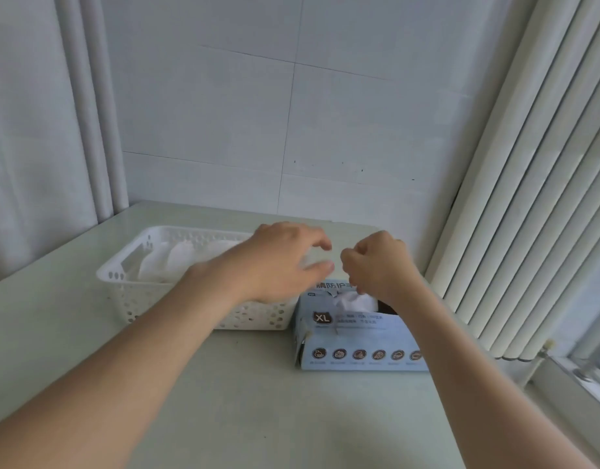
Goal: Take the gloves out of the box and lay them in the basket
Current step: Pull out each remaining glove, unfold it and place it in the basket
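At centre frame the right hand (379, 265) is curled closed, pinching a white glove (354, 301) rising from the blue box (356, 340); the left hand (285, 262) hovers open, empty, over the white basket (122, 282) at centre left, gloves (163, 262) inside.

A plain indoor room: white tiled wall (325, 113), vertical blinds (528, 198), pale table (258, 401).

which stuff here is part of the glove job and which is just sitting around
Part of the job:
- glove box
- white glove poking out of the box slot
- white basket, gloves already in it
- left hand, right hand

Just there:
- table
- window blinds
- curtain
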The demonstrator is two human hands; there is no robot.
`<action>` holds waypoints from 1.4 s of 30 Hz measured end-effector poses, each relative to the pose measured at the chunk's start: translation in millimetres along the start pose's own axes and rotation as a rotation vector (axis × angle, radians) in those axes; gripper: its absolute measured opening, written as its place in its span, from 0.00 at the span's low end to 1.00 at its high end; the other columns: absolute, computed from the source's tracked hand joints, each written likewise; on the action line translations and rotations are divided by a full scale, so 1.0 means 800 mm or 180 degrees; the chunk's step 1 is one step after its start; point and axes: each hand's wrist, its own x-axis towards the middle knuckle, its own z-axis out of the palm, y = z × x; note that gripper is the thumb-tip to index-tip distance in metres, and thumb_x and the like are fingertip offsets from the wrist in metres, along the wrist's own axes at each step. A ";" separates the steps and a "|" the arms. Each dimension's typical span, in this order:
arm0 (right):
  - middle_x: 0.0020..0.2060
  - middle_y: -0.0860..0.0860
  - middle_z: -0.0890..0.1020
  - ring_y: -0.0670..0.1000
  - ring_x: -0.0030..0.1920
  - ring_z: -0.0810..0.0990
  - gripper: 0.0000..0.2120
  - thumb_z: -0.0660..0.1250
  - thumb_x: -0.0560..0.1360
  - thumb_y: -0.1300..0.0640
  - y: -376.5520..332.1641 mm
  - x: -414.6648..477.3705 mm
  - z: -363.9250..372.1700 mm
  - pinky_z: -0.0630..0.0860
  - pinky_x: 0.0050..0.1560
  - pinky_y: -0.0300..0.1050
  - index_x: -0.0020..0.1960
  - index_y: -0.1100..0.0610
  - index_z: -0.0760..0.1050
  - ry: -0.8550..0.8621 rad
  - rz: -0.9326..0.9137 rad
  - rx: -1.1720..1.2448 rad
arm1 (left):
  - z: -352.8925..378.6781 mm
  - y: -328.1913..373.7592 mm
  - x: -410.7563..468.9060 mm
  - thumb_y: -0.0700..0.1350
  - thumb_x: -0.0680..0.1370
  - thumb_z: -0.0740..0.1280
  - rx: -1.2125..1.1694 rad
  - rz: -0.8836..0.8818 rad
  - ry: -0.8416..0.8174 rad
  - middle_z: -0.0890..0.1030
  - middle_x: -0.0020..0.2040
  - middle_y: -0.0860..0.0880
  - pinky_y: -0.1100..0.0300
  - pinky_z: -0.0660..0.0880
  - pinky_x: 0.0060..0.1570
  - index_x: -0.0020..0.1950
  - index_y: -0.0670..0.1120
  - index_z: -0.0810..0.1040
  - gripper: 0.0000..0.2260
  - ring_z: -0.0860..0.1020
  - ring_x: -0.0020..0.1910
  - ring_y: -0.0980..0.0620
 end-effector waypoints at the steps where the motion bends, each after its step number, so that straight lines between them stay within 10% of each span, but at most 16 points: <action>1: 0.28 0.59 0.82 0.55 0.27 0.72 0.17 0.65 0.70 0.53 0.009 -0.004 -0.003 0.78 0.31 0.52 0.37 0.68 0.78 0.0022 0.0062 -0.0267 | 0.008 0.009 0.000 0.68 0.82 0.59 0.0207 0.0106 -0.0080 0.74 0.74 0.56 0.49 0.62 0.76 0.75 0.56 0.72 0.26 0.69 0.75 0.53; 11: 0.40 0.50 0.84 0.50 0.40 0.82 0.11 0.77 0.73 0.45 0.053 -0.031 -0.023 0.85 0.41 0.50 0.42 0.53 0.84 -0.0103 0.0049 -0.0962 | 0.066 0.015 0.003 0.83 0.69 0.46 0.1125 0.0105 -0.0508 0.79 0.61 0.53 0.39 0.48 0.77 0.65 0.52 0.78 0.45 0.65 0.74 0.50; 16: 0.29 0.52 0.77 0.49 0.30 0.72 0.28 0.81 0.67 0.37 0.048 -0.038 -0.004 0.67 0.25 0.38 0.38 0.64 0.81 -0.0200 0.0136 -0.0725 | 0.068 0.013 0.001 0.83 0.68 0.44 0.1146 0.0134 -0.0467 0.77 0.64 0.53 0.41 0.53 0.77 0.67 0.53 0.76 0.46 0.65 0.74 0.49; 26: 0.36 0.45 0.85 0.47 0.41 0.83 0.04 0.74 0.70 0.54 0.045 -0.039 -0.003 0.84 0.42 0.47 0.41 0.48 0.80 0.0043 -0.0076 -0.0182 | 0.069 0.012 0.003 0.83 0.69 0.46 0.1137 0.0140 -0.0405 0.78 0.63 0.54 0.43 0.58 0.74 0.66 0.54 0.76 0.44 0.65 0.73 0.50; 36: 0.38 0.42 0.85 0.42 0.44 0.83 0.11 0.69 0.76 0.63 0.046 -0.040 -0.010 0.75 0.47 0.38 0.46 0.49 0.85 0.1080 -0.0931 0.0753 | 0.065 0.014 0.002 0.84 0.69 0.49 0.1063 0.0080 -0.0484 0.78 0.61 0.55 0.44 0.59 0.73 0.63 0.55 0.76 0.41 0.66 0.72 0.50; 42: 0.35 0.49 0.79 0.63 0.37 0.76 0.10 0.64 0.83 0.63 0.035 -0.040 -0.010 0.71 0.34 0.52 0.54 0.51 0.82 0.1349 -0.1052 0.1979 | 0.062 0.016 0.002 0.82 0.71 0.49 0.0993 0.0058 -0.0459 0.80 0.55 0.54 0.44 0.59 0.73 0.60 0.54 0.77 0.39 0.70 0.69 0.49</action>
